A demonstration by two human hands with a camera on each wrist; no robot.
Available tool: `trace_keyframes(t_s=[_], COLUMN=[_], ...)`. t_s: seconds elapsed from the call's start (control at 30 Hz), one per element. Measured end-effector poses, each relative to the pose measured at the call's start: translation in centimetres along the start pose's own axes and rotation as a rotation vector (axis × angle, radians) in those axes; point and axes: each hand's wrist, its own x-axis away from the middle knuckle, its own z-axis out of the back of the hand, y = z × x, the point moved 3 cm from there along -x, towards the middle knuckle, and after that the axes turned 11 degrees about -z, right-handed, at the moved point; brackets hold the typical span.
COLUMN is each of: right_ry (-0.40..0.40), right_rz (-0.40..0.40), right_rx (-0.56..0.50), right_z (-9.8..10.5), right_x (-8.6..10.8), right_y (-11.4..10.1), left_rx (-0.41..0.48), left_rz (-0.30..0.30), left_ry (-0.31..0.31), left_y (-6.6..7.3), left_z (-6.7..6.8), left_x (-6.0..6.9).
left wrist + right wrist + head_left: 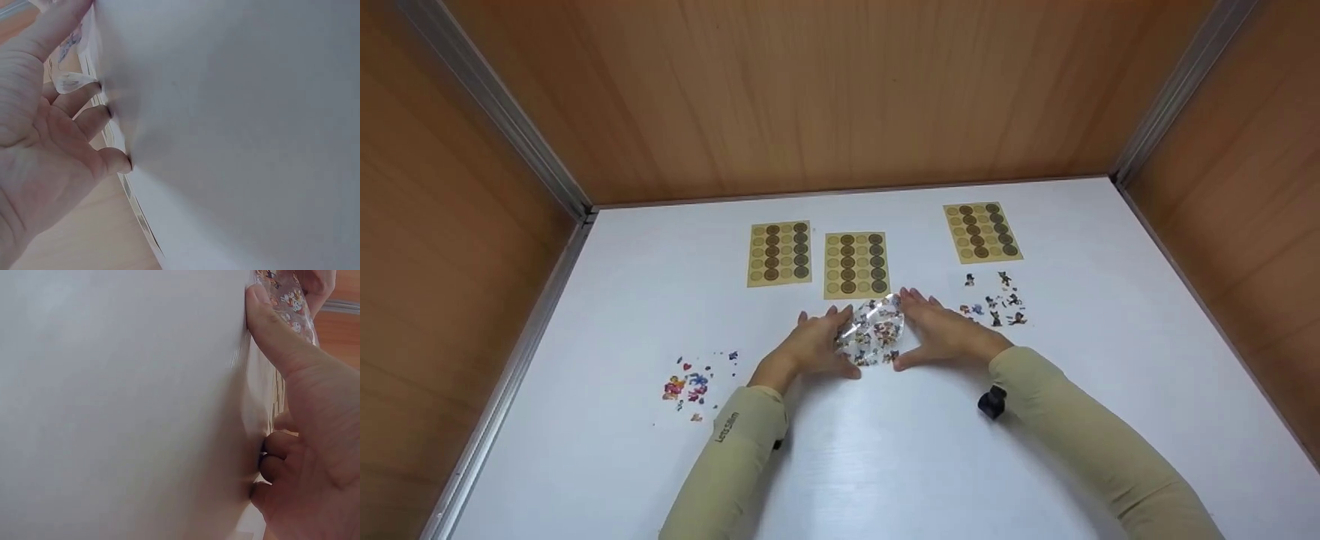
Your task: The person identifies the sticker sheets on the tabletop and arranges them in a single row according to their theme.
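Observation:
A clear, glossy plastic piece [874, 334] with small colourful cartoon prints lies between both hands in the head view; whether it is a sheet or a packet I cannot tell. At its left edge is my left hand [812, 346], thumb apart from the fingers. In the left wrist view, this hand's fingertips [119, 161] touch the white tabletop, and a curled clear edge [76, 82] shows by them. My right hand [949, 330] spans the right edge, fingers at the upper corner and thumb near the lower one. The right wrist view shows its thumb [270, 323] beside the printed plastic [292, 304].
Three tan sheets of round stickers lie towards the back: left [779, 253], middle [856, 265] and right [982, 232]. Loose colourful cut-outs [686, 386] are scattered at the left, and cartoon figures [996, 317] beyond the right hand. Wooden panels [840, 97] enclose the white table [870, 465].

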Motion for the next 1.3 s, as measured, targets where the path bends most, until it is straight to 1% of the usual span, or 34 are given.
trace_keyframes(t_s=[0.13, 0.2, 0.23, 0.33, 0.43, 0.5, 0.6, 0.63, 0.7, 0.8, 0.9, 0.97, 1.07, 1.17, 1.3], right_ry=[0.007, 0.005, 0.001, -0.011, -0.037, -0.057, -0.098, -0.106, -0.106, -0.120, -0.136, -0.147, -0.155, -0.159, -0.161], right_rz=[0.011, 0.020, 0.016, -0.001, -0.033, -0.032, -0.039, -0.043, -0.057, -0.075, -0.083, -0.085, -0.079, -0.080, -0.091], right_rx=[-0.041, -0.099, -0.146, -0.338, -0.603, -0.778, -1.005, -1.054, -1.111, -1.177, -1.215, -1.243, -1.272, -1.286, -1.282], right_z=[-0.4, -0.5, -0.5, -0.3, 0.0, 0.1, 0.2, 0.3, 0.5, 0.7, 0.9, 1.1, 1.4, 1.5, 1.5], right_x=[0.3, 0.5, 0.7, 1.1, 1.5, 1.7, 2.0, 2.1, 2.4, 2.6, 2.9, 3.2, 3.5, 3.8, 4.0], right_y=[0.0, 0.0, 0.0, -0.1, -0.1, -0.4, -0.8, -1.0, -1.3, -1.5, -1.8, -2.1, -2.5, -2.9, -3.4], left_rx=[-0.005, -0.015, -0.016, -0.019, -0.008, 0.008, 0.038, 0.053, 0.092, 0.204, 0.381, 0.498, 0.627, 0.678, 0.704], left_rz=[-0.014, -0.024, -0.028, -0.055, -0.082, -0.096, -0.104, -0.106, -0.114, -0.132, -0.140, -0.135, -0.113, -0.099, -0.103], left_ry=[0.015, 0.023, 0.027, 0.048, 0.072, 0.084, 0.100, 0.104, 0.111, 0.114, 0.106, 0.107, 0.129, 0.159, 0.192], left_y=[-0.1, -0.1, -0.1, 0.2, 0.7, 1.0, 1.6, 1.7, 2.1, 2.6, 2.8, 3.0, 3.1, 3.2, 3.0], left_z=[-0.1, -0.2, -0.2, -0.3, -0.3, -0.3, -0.4, -0.3, -0.3, 0.0, 0.4, 0.6, 1.1, 1.6, 2.3], left_x=[0.2, 0.3, 0.3, 0.4, 0.5, 0.7, 0.8, 0.9, 1.1, 1.6, 2.4, 2.8, 3.4, 3.9, 4.4])
